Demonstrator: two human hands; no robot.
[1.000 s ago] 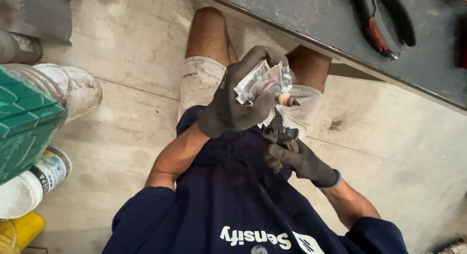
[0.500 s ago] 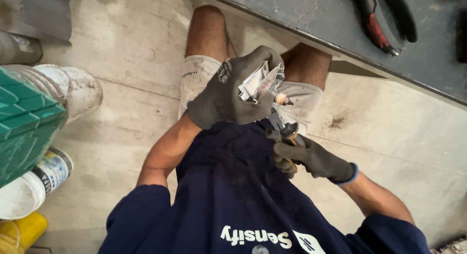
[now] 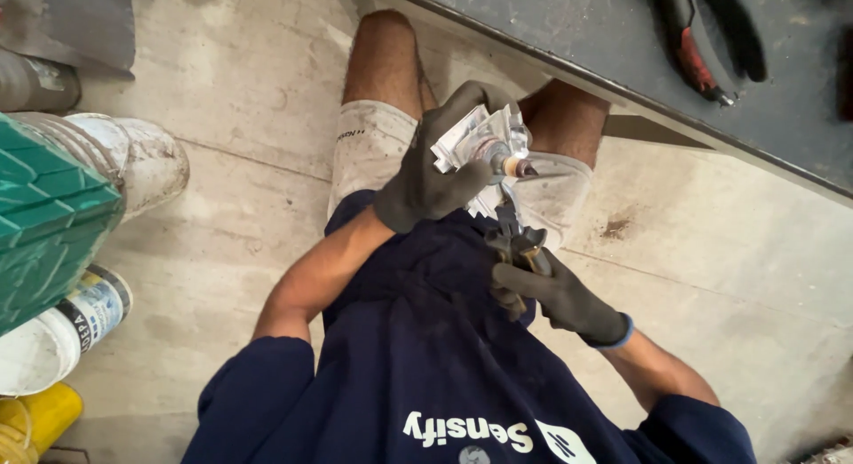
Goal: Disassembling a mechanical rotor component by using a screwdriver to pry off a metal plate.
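A: Item in hand?
B: I log left hand [image 3: 435,175] closed round a silvery part [image 3: 484,144], above the lap. Right hand [image 3: 555,291] grips pliers [image 3: 514,237], working its underside.
A: Next?
B: Probably a steady, firm twist.

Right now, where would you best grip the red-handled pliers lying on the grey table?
By the paired handles of the red-handled pliers, coming from above. They lie flat on the grey table, handles side by side, nothing touching them, so fingers can close across both; the far end is cut off by the frame.
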